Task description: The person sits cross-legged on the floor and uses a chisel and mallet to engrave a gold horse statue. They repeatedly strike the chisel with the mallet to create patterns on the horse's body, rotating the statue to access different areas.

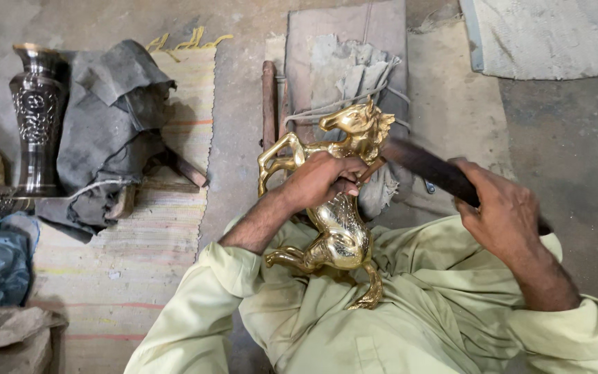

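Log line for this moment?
left hand: grips brass horse | right hand: holds dark file at horse's neck | vase: far left

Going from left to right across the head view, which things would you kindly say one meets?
Dark engraved metal vase → crumpled grey cloth → left hand gripping shiny brass horse figurine → long dark flat file → right hand.

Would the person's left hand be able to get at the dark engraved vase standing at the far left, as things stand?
Probably not straight away. The left hand is clamped around the brass horse figure, so it is occupied, and the vase stands well off to the side beyond a crumpled grey cloth. Nothing blocks it outright, though.
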